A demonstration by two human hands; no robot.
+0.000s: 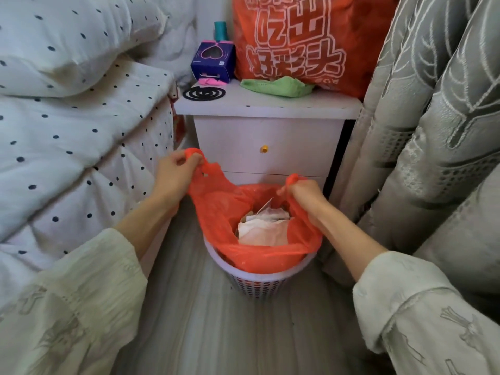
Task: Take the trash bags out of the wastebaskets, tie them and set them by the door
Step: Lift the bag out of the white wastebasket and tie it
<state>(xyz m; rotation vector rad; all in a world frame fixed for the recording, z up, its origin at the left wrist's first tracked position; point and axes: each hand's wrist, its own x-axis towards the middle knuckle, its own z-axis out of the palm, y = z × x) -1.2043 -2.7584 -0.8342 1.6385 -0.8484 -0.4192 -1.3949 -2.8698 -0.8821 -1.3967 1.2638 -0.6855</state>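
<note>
Between both hands: trash bag (251, 209) | left hand (177, 171), right hand (307, 192) grip its handles | in wastebasket (259, 282)

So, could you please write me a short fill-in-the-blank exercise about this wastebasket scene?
1. Both hands, left and right, grip the handles of the thin ____ plastic trash bag.
2. The bag sits in a round white perforated wastebasket in front of the white ____.
3. The black spiral coil lies ____ the nightstand.

Missing: orange; nightstand; on
</note>
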